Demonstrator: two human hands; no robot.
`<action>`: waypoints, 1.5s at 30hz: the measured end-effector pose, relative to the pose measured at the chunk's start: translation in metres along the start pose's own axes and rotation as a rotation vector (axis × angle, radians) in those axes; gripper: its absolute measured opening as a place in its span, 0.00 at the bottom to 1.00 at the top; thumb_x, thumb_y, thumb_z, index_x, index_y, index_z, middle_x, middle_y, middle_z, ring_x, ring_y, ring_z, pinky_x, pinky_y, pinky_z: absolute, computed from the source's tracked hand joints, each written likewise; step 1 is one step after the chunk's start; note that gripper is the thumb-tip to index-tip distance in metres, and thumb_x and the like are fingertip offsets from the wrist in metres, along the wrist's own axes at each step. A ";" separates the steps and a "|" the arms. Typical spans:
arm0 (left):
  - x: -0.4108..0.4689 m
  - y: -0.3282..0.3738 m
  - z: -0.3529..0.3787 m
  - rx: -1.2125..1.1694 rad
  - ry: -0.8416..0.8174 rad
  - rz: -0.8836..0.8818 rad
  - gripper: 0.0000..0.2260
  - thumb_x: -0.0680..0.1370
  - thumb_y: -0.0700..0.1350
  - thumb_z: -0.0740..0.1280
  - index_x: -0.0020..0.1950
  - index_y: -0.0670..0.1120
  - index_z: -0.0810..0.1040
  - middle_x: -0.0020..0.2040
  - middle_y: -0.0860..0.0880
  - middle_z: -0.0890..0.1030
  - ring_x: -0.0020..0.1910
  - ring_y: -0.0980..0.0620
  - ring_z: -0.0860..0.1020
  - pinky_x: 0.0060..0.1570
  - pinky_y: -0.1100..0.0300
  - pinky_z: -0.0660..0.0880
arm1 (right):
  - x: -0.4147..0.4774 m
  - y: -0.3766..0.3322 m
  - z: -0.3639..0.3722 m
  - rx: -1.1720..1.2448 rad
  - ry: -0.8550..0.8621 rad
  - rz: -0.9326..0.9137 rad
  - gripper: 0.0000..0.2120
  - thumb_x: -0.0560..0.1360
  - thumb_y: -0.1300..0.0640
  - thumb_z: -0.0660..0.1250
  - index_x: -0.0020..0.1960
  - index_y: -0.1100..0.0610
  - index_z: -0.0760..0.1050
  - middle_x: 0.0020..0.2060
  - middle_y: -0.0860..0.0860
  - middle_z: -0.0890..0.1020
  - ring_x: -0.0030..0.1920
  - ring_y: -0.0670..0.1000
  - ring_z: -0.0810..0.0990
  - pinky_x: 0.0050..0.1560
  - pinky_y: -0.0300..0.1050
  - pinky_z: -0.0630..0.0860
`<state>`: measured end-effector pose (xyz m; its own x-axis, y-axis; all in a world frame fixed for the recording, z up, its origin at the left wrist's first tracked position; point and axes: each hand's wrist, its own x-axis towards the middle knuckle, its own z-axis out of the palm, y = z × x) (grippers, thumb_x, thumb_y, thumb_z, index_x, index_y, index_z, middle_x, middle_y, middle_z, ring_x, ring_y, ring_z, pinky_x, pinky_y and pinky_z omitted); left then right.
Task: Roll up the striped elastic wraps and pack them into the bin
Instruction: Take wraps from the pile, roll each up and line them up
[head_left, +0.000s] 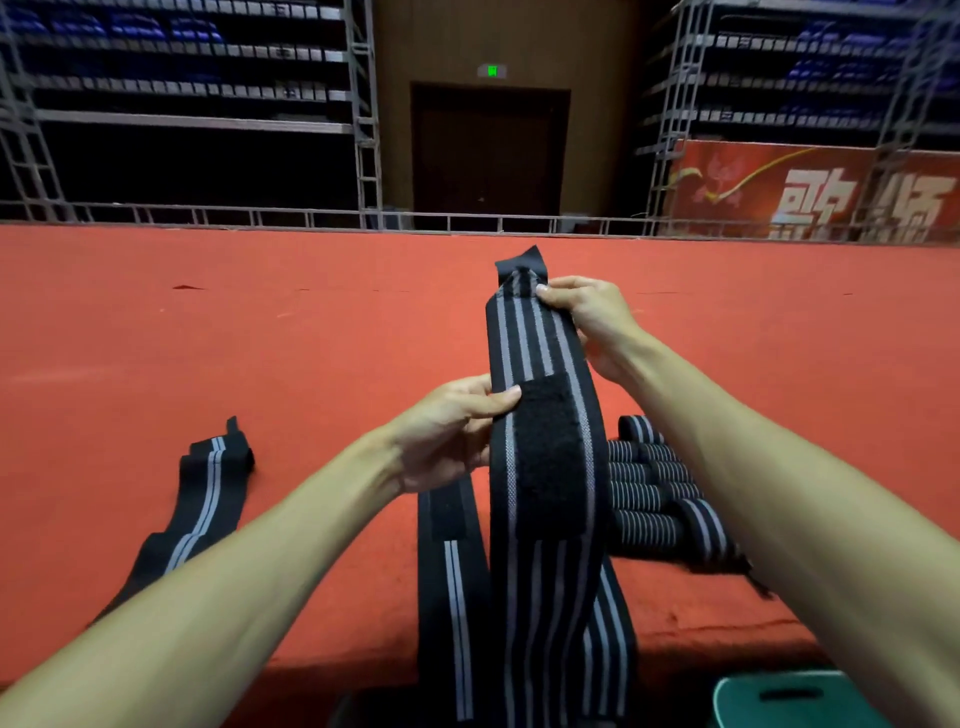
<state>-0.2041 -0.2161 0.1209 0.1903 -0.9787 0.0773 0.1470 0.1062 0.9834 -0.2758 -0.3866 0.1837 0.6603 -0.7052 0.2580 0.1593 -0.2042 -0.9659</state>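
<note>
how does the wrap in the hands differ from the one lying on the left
The held wrap is upright, pinched by the left hand and right hand; the left wrap lies untouched on the red surface. The held wrap shows several grey stripes, the left wrap two. Both are black and unrolled.

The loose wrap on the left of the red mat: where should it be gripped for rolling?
On the loose wrap, likely the far end, pinched across its width from above: it lies flat and that tabbed end is free. The left hand and right hand grip another wrap.
</note>
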 end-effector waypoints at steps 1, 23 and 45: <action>0.003 -0.005 0.001 0.032 -0.002 -0.015 0.06 0.81 0.40 0.60 0.50 0.41 0.76 0.30 0.48 0.78 0.29 0.58 0.78 0.30 0.66 0.77 | 0.003 0.006 -0.002 -0.062 -0.002 0.008 0.06 0.75 0.61 0.70 0.51 0.60 0.79 0.41 0.51 0.82 0.41 0.48 0.80 0.45 0.46 0.76; 0.113 -0.156 -0.089 0.865 0.519 -0.142 0.22 0.76 0.45 0.67 0.66 0.48 0.62 0.37 0.51 0.70 0.40 0.54 0.73 0.37 0.62 0.68 | 0.122 0.203 -0.004 -0.902 -0.156 0.174 0.07 0.71 0.56 0.75 0.43 0.58 0.79 0.45 0.53 0.83 0.47 0.51 0.79 0.47 0.42 0.73; 0.159 -0.196 -0.088 1.266 0.360 0.042 0.12 0.79 0.51 0.60 0.60 0.52 0.75 0.55 0.59 0.72 0.59 0.58 0.66 0.59 0.63 0.61 | 0.153 0.255 -0.050 -1.412 -0.293 0.393 0.17 0.73 0.44 0.70 0.36 0.53 0.67 0.45 0.52 0.77 0.56 0.57 0.75 0.61 0.55 0.59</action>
<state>-0.1172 -0.3770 -0.0735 0.4476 -0.8565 0.2572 -0.8328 -0.2945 0.4688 -0.1709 -0.5810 -0.0216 0.6384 -0.7470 -0.1855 -0.7689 -0.6301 -0.1089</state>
